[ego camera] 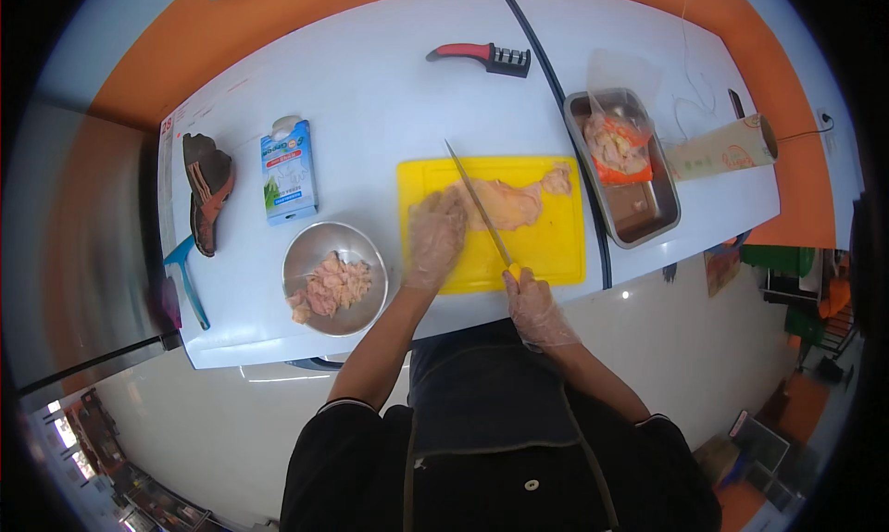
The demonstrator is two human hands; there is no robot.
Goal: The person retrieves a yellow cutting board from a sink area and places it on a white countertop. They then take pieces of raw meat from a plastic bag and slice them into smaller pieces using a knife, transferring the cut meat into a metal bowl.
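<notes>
On the yellow cutting board (486, 271) lies a flat piece of raw meat (517, 202), which looks like chicken with skin. A smaller scrap of meat (557, 178) sits at the board's far right corner. My right hand (538, 310), in a clear plastic glove, grips the yellow handle of a long kitchen knife (483, 211). The blade slants away to the far left, across the meat's left part. My left hand (437, 240), gloved too, rests at the meat's left end with its fingers on it, partly hiding it. Left of the board stands a steel bowl (295, 254) with cut meat pieces (337, 285).
A metal pan (656, 223) on the right holds a plastic bag of meat (617, 146); beside it lies a plastic roll (722, 150). A red-and-black knife sharpener (479, 56) lies far back. Leftward are a glove box (288, 171), a dark bundle (207, 178) and a blue-handled tool (186, 271).
</notes>
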